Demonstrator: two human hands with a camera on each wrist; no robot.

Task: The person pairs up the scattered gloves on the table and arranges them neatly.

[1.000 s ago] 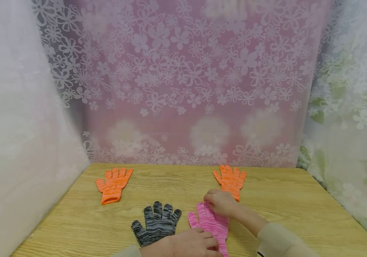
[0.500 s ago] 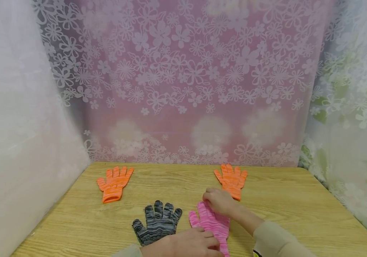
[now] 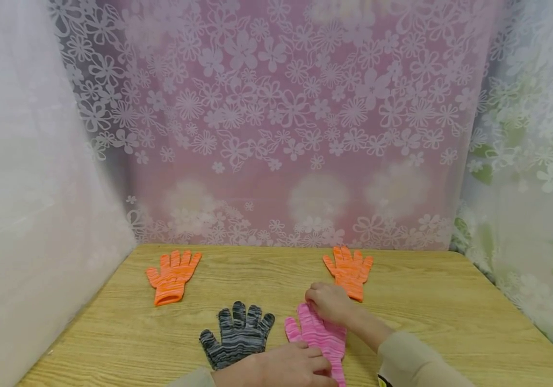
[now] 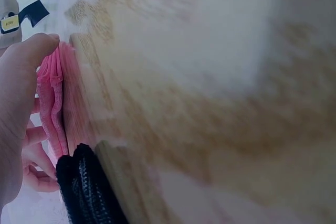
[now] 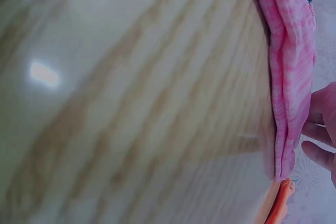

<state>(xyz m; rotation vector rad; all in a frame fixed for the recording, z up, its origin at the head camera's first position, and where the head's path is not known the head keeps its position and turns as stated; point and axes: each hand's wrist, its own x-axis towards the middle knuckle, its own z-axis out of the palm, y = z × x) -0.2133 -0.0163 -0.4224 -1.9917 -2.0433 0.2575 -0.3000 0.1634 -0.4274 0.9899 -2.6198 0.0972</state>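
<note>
A pink knit glove (image 3: 323, 339) lies flat on the wooden table, its fingers pointing away from me. My left hand (image 3: 283, 368) holds the glove low down near its cuff, with the thumb at the cuff edge in the left wrist view. At the far end, my right hand (image 3: 330, 302) grips the glove's finger ends with bent fingers and hides some of them. Stacked edges of pink fabric (image 5: 294, 66) show in the right wrist view. A grey-and-black knit glove (image 3: 242, 334) lies to the left, its lower part covered by my left forearm.
Two orange knit gloves lie farther back, one orange glove (image 3: 172, 277) at the left and the other orange glove (image 3: 351, 271) at the right, just beyond my right hand. Flower-patterned curtains (image 3: 295, 129) enclose the wooden table (image 3: 426, 301) at the back and sides.
Both hands keep their places on the pink glove. The right forearm and sleeve have shifted slightly left, and the gloves lie as before.
</note>
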